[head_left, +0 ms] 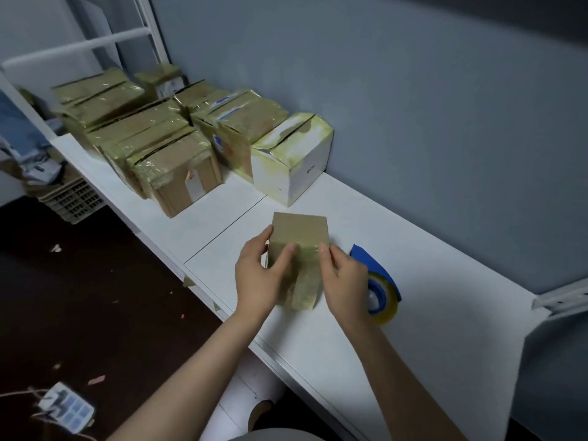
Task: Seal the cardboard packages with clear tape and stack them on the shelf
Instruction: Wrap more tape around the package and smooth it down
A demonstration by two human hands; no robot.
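- The box [299, 230] stands on the desk [429, 329] near its front edge, with clear tape over its near face.
- The left hand [257, 275] has its grip round the box's left side, thumb up at the corner.
- The right hand [346, 281] has its grip on the box's right edge, thumb on the tape.
- The dispenser [378, 268] lies just right of that hand, partly hidden.
- Sealed boxes [178, 167] crowd the desk's far left end.
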